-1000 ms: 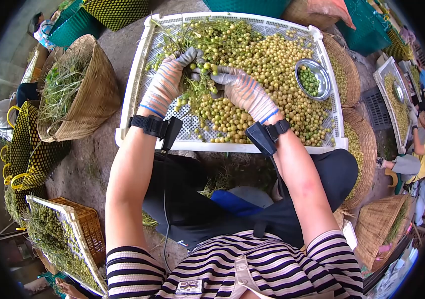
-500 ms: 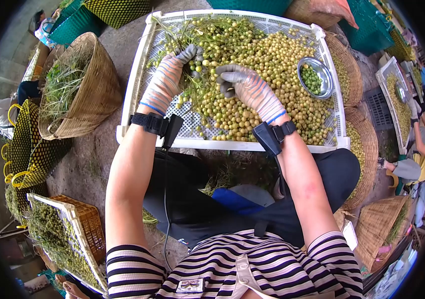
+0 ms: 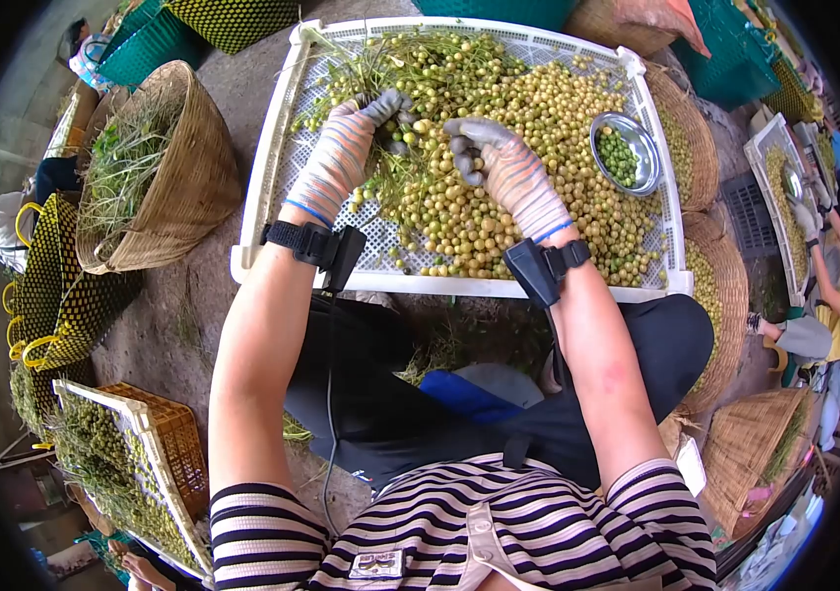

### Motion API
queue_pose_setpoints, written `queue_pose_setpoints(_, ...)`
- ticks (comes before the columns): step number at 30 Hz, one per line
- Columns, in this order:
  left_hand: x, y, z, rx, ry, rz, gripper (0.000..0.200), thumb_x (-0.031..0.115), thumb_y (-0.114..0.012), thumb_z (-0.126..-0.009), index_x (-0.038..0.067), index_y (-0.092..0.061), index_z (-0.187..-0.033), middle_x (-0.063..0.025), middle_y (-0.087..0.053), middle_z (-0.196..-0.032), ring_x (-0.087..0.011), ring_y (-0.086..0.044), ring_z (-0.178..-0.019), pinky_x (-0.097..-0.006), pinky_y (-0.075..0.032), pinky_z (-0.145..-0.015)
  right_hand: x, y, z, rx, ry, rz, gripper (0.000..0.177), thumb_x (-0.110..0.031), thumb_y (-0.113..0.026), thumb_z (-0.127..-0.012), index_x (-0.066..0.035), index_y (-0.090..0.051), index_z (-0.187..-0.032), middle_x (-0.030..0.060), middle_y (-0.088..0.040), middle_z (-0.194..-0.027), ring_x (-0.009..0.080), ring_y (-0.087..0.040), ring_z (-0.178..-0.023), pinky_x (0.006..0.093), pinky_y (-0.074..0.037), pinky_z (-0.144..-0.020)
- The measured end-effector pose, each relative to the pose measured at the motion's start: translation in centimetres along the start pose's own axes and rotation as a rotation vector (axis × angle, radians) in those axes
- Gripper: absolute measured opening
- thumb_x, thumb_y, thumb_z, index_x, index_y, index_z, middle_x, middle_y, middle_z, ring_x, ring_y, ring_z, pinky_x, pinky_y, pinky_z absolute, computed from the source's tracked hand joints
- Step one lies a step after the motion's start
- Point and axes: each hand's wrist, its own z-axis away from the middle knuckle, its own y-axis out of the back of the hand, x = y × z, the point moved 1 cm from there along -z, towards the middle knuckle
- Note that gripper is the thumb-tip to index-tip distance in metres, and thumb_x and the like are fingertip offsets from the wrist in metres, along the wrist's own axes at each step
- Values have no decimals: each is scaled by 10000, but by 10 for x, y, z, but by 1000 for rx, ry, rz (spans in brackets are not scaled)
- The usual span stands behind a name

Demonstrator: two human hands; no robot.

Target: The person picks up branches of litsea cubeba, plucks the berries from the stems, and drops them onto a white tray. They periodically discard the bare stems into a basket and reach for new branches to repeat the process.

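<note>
Small round yellow-green fruits (image 3: pixel 538 167) cover much of a white mesh tray (image 3: pixel 459 287) in front of me, with thin green stems among them at the upper left. My left hand (image 3: pixel 366 128), in a grey-coated striped glove, is closed around a bunch of fruit stems (image 3: pixel 346 74) over the left part of the tray. Just to its right, my right hand (image 3: pixel 501 158), gloved alike, hovers over the fruits with its fingers curled in; what they hold, if anything, is hidden. A metal bowl (image 3: pixel 653 167) with greener fruits sits on the tray's right side.
A wicker basket (image 3: pixel 193 167) of stems stands at the left, with yellow-black woven baskets (image 3: pixel 70 276) nearby. A fruit-laden crate (image 3: pixel 159 443) is at lower left. Wicker baskets (image 3: pixel 725 286) of fruits line the right, where another person (image 3: pixel 834 315) works at a tray.
Both hands have shifted slightly right. My right hand's fingers, stretched out more before, are now curled downward. The left hand keeps its hold on the stems.
</note>
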Motion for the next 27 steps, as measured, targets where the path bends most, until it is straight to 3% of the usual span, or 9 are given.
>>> queue_pose_setpoints(6, -5, -8, 1, 12, 5, -223, 188, 234, -640, -811, 49, -617, -833, -31, -641, -737, -128, -592, -578, -254, -465, -459, -6, -19, -7, -14, -37, 464, 274, -347, -700, -713, -98, -587, -705, -17, -527, -574, 69, -466, -468, 215, -350, -431)
queue_pose_setpoints(10, -5, -6, 1, 69, 13, -23, 186, 223, -630, -820, 49, -605, -881, -25, -628, -719, -134, -582, -561, -260, -470, -464, -7, -4, -5, -81, -35, -44, 140, -214, -626, -725, -76, -601, -733, -11, -527, -579, 92, -483, -475, 242, -374, -441)
queue_pose_setpoints(12, -4, 1, -1, 83, 43, 23, 138, 172, -613, -828, 47, -588, -882, -46, -630, -757, -174, -601, -603, -283, -492, -485, -7, 8, -2, 66, 20, 72, 138, -211, -614, -735, -79, -618, -775, 2, -560, -628, 96, -515, -524, 241, -387, -460)
queue_pose_setpoints(16, -2, -1, -1, 110, 55, 82, 191, 214, -635, -814, 46, -597, -896, -36, -613, -764, -181, -593, -575, -287, -481, -487, 1, 16, 2, -43, 328, 752, 426, -193, -677, -727, -43, -568, -1111, 98, -617, -990, 195, -586, -913, 324, -479, -769)
queue_pose_setpoints(17, -1, -2, 1, 109, 70, 48, 197, 220, -633, -816, 46, -599, -900, -36, -612, -765, -182, -592, -562, -284, -476, -489, 6, 16, 2, -128, 65, 713, 590, -189, -726, -698, -52, -489, -1221, 128, -581, -1103, 224, -543, -1037, 337, -433, -884)
queue_pose_setpoints(18, 1, -4, 3, 108, 86, 13, 202, 226, -632, -817, 46, -601, -904, -35, -612, -765, -184, -591, -549, -282, -472, -491, 0, -1, 11, -174, 38, 874, 625, -161, -709, -720, 27, -426, -1245, 144, -595, -1062, 228, -563, -991, 334, -454, -859)
queue_pose_setpoints(20, -2, -5, 0, 118, 72, 41, 196, 227, -623, -824, 48, -603, -901, -41, -623, -776, -185, -594, -537, -271, -465, -493, 20, -11, 12, -41, 89, 609, 532, -153, -702, -728, 45, -489, -1173, 130, -622, -985, 201, -593, -915, 313, -472, -806)
queue_pose_setpoints(24, -5, 2, -4, 95, -25, 26, 186, 213, -617, -827, 42, -603, -899, -54, -642, -781, -179, -603, -557, -270, -470, -494, 29, -14, 6, 57, -14, 419, 277, -226, -678, -741, -12, -632, -910, 57, -647, -796, 144, -604, -693, 284, -477, -662)
queue_pose_setpoints(27, -1, 5, -2, 116, -113, -20, 167, 191, -614, -827, 38, -604, -895, -59, -647, -761, -170, -609, -572, -269, -482, -497, 10, 2, 8, 146, -113, 624, 212, -241, -632, -751, -50, -656, -841, 45, -640, -744, 162, -598, -675, 287, -478, -637)
